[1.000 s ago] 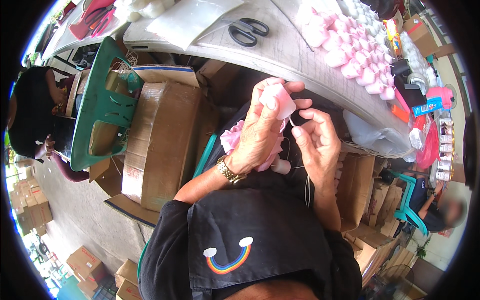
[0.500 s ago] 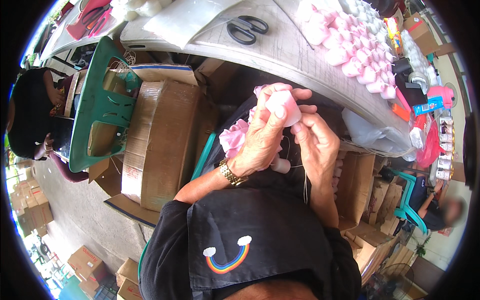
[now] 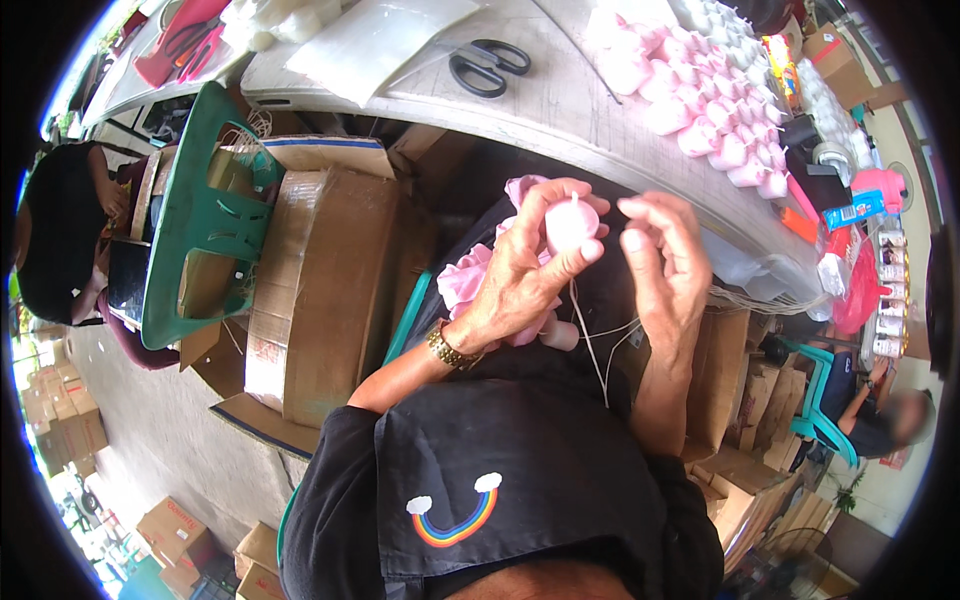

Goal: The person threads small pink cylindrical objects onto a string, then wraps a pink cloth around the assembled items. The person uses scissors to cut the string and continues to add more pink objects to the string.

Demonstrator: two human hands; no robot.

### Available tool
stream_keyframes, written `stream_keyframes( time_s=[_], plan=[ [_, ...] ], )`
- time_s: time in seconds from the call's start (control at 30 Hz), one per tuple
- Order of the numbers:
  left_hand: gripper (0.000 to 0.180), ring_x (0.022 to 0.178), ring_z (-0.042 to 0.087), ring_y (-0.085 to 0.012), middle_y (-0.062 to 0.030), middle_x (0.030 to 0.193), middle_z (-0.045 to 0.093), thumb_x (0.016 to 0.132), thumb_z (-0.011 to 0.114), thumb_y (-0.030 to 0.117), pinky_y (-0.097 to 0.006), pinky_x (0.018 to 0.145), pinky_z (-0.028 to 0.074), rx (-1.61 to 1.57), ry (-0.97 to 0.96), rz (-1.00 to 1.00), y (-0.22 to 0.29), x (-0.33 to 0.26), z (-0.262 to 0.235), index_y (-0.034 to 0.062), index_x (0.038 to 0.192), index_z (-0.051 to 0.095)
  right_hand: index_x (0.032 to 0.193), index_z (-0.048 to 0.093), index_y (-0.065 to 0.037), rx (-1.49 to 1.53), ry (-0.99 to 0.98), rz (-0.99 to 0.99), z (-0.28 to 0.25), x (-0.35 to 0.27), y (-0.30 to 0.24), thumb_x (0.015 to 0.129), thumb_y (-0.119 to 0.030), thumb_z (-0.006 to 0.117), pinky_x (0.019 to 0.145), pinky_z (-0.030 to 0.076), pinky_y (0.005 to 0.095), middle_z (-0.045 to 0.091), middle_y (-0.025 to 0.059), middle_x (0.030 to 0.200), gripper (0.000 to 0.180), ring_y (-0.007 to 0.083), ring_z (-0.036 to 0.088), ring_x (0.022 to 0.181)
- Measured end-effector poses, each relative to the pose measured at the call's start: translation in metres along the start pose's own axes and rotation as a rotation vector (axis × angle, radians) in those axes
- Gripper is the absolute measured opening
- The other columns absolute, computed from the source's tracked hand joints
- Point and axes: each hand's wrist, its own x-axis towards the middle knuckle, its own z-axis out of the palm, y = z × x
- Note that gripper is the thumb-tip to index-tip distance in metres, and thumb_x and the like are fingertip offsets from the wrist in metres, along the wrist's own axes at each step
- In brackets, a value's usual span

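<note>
My left hand (image 3: 520, 270), with a gold watch on its wrist, holds a small pink candle (image 3: 571, 228) between thumb and fingers. The candle's short white wick points toward the table. To its right, apart from the candle, my right hand (image 3: 668, 270) is half curled with thumb and fingers apart, and nothing shows in it. White strings (image 3: 590, 345) hang below the candle over my lap. A bunched pink cloth (image 3: 463, 282) lies under my left hand, and beside it rests another small pale pink candle (image 3: 560, 335).
On the table (image 3: 560, 95) ahead are black-handled scissors (image 3: 487, 68), a plastic sheet (image 3: 375, 45) and many pink candles (image 3: 700, 110) in rows. A cardboard box (image 3: 310, 290) and a green chair (image 3: 205, 215) stand to the left. Other people sit at far left and far right.
My right hand has come away from the candle and moved right, its fingers parting. The candle has turned in my left hand, so its wick end now shows.
</note>
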Motion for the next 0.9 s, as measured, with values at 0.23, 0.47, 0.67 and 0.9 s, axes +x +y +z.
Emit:
stream_keyframes(
  time_s=[0.23, 0.47, 0.67, 0.9],
  plan=[
    [0.065, 0.115, 0.06, -0.0315, -0.0191, 0.12, 0.061, 0.086, 0.073, 0.022, -0.038, 0.094, 0.048, 0.423, -0.071, 0.094, 0.004, 0.0, 0.0, 0.0039, 0.139, 0.041, 0.089, 0.065, 0.0, -0.03, -0.202, -0.103, -0.003, 0.004, -0.002, 0.085, -0.003, 0.066, 0.091, 0.047, 0.0319, 0.06, 0.0114, 0.106, 0.005, 0.0211, 0.06, 0.103],
    [0.069, 0.113, 0.062, -0.0338, -0.02, 0.124, 0.06, 0.084, 0.076, 0.02, -0.04, 0.093, 0.049, 0.575, -0.147, 0.185, 0.006, -0.001, 0.005, 0.0051, 0.141, 0.039, 0.09, 0.062, 0.001, 0.363, -0.136, 0.048, -0.011, 0.002, -0.003, 0.091, 0.002, 0.06, 0.084, 0.051, 0.0326, 0.066, 0.0122, 0.095, 0.002, 0.0214, 0.064, 0.088],
    [0.039, 0.101, 0.063, -0.036, -0.0139, 0.107, 0.066, 0.079, 0.073, 0.016, -0.05, 0.109, 0.033, 0.963, -0.317, 0.159, -0.001, -0.004, -0.019, 0.0081, 0.114, 0.059, 0.1, 0.056, -0.006, 1.022, 0.3, 0.185, -0.183, -0.013, 0.027, 0.099, -0.011, 0.053, 0.062, 0.043, 0.0297, 0.048, 0.003, 0.064, 0.006, 0.0132, 0.047, 0.062],
    [0.051, 0.115, 0.057, -0.0298, -0.0096, 0.117, 0.064, 0.071, 0.08, 0.014, -0.053, 0.112, 0.025, 1.095, -0.671, 0.096, -0.027, -0.007, -0.006, 0.0121, 0.119, 0.062, 0.064, 0.045, -0.005, 0.422, 1.11, -0.367, -0.498, -0.17, 0.003, 0.087, -0.006, 0.051, 0.049, 0.033, 0.0317, 0.032, 0.0017, 0.055, 0.024, 0.0155, 0.031, 0.048]
  ],
)
